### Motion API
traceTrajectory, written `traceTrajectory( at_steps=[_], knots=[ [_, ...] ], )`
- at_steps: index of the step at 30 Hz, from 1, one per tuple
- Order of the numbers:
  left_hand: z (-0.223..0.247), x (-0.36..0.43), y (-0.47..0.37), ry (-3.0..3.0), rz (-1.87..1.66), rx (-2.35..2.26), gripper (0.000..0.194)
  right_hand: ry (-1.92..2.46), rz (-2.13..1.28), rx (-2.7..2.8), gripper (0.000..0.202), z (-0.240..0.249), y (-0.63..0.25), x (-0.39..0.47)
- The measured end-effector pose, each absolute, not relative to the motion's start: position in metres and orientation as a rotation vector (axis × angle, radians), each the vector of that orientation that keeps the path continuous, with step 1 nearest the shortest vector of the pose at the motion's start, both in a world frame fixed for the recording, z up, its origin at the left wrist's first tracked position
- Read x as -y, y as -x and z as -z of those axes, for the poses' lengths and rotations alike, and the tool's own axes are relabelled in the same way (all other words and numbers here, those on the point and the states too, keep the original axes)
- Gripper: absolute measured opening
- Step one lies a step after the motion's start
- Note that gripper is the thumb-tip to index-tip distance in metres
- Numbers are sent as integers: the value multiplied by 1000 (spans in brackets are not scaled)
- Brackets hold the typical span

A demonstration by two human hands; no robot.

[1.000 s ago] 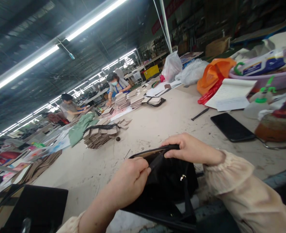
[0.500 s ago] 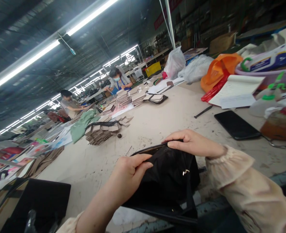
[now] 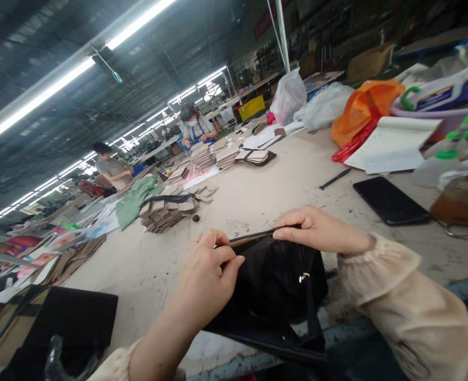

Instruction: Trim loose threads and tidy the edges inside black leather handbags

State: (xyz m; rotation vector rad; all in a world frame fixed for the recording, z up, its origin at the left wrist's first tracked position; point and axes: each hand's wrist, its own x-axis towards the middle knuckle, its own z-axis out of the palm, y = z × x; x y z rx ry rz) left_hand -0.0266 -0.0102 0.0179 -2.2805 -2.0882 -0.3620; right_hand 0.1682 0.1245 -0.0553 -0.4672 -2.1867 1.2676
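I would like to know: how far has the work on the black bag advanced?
The black bag already has its body formed and a shiny metal fitting attached. In hand is its rim, pinched by the left hand and right hand. The rim gapes, so finishing it probably remains; further steps cannot be told.

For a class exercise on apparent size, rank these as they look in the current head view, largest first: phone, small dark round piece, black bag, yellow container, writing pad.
1. Black bag
2. Writing pad
3. Phone
4. Yellow container
5. Small dark round piece

The yellow container stands far back, so its real rank is unsure.
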Motion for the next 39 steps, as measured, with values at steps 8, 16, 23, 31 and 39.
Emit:
traceTrajectory(
  at_steps=[8,16,23,31,39],
  knots=[
    [-19,-2,32,2237,404,2336,27,486,-1270,2173,30,56,-168,-126],
    [-21,-15,33,2239,102,2340,29,546,-1214,2189,28,56,-168,-124],
    [-21,-16,32,2162,-28,2306,31,549,-1220,2192,29,56,-168,-124],
    [-16,-20,32,2069,-106,2269,36,577,-1213,2170,26,56,-166,-121],
    [-14,-18,33,2072,-122,2247,36,659,-1089,2215,21,55,-165,-120]
  ],
)
